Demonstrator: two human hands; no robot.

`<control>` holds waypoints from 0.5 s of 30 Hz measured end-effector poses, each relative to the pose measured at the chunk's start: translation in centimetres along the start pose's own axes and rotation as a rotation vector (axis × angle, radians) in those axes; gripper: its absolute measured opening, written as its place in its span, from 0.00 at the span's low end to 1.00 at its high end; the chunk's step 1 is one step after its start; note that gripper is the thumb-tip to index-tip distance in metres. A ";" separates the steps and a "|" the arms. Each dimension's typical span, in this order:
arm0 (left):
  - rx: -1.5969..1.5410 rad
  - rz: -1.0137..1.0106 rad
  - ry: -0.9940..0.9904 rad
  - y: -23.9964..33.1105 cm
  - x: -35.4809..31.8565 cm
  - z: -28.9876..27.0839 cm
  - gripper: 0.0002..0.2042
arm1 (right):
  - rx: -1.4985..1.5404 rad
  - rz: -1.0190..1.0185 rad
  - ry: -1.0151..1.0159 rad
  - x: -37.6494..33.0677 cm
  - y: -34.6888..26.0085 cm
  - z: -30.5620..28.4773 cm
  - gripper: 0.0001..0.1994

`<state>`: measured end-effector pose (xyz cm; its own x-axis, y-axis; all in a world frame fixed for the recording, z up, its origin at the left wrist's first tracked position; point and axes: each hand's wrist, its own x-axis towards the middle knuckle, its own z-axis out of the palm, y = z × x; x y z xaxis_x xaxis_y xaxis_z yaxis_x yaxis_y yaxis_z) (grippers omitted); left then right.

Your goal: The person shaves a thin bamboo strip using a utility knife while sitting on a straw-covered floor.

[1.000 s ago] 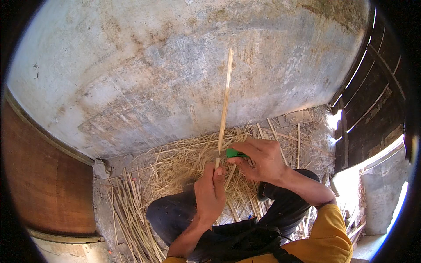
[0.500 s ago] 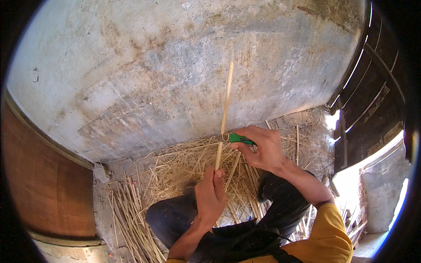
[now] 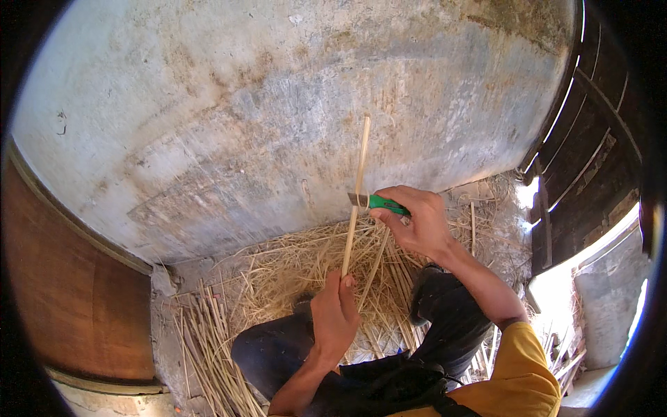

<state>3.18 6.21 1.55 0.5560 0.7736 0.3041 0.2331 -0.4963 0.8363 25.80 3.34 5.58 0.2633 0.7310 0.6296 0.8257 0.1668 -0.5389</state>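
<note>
My left hand (image 3: 334, 310) is closed round the lower end of a thin pale wooden strip (image 3: 363, 154), which looks like split bamboo and points up and away from me. My right hand (image 3: 418, 221) grips a green-handled utility knife (image 3: 389, 203). Its blade lies across the strip about midway along, touching it. A thin curled shaving loops round the strip at the blade. Both hands are raised over my bent legs.
A heap of fine shavings (image 3: 299, 278) covers the floor before me. Long strips (image 3: 215, 347) lie piled at the left. A stained wall (image 3: 278, 125) rises ahead; a brown wooden panel (image 3: 76, 278) stands left, dark planks (image 3: 583, 146) right.
The knife has moved slightly up and away along the strip. The strip's far end sits a little lower in view. Both hands keep their hold.
</note>
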 end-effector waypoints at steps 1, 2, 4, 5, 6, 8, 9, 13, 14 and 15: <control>0.001 0.003 0.000 -0.2 -0.1 -0.1 0.07 | 0.000 -0.002 0.003 0.2 0.3 -0.1 0.12; 0.027 0.001 -0.020 -0.3 -0.2 -0.1 0.07 | -0.024 0.013 0.023 0.5 0.7 -0.3 0.12; 0.051 0.002 -0.042 -0.4 -0.5 0.0 0.07 | -0.052 0.029 0.046 1.2 1.9 -0.6 0.13; 0.045 -0.011 -0.040 -0.5 -0.6 0.2 0.07 | -0.063 0.040 0.107 1.7 2.8 -0.6 0.12; 0.038 -0.023 -0.039 -0.5 -0.8 0.2 0.07 | -0.075 0.052 0.170 2.2 3.5 -0.6 0.11; 0.049 -0.003 -0.044 -1.1 -1.0 0.4 0.07 | -0.093 0.133 0.168 3.2 4.5 -1.1 0.11; 0.062 0.013 -0.050 -1.2 -1.0 0.3 0.07 | -0.109 0.217 0.164 3.3 4.8 -1.1 0.11; 0.064 -0.031 -0.059 -0.9 -1.0 0.1 0.08 | -0.167 0.204 0.146 3.9 5.2 -0.8 0.15; 0.066 -0.008 -0.055 -1.3 -1.0 0.0 0.07 | -0.175 0.210 0.148 4.1 5.2 -0.6 0.16; 0.068 0.014 -0.051 -1.6 -1.0 -0.1 0.07 | -0.182 0.215 0.148 4.2 5.2 -0.5 0.16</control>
<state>2.17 6.26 0.00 0.5989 0.7462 0.2908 0.2775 -0.5340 0.7987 31.43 6.93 5.68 0.5003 0.6299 0.5941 0.8154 -0.1122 -0.5679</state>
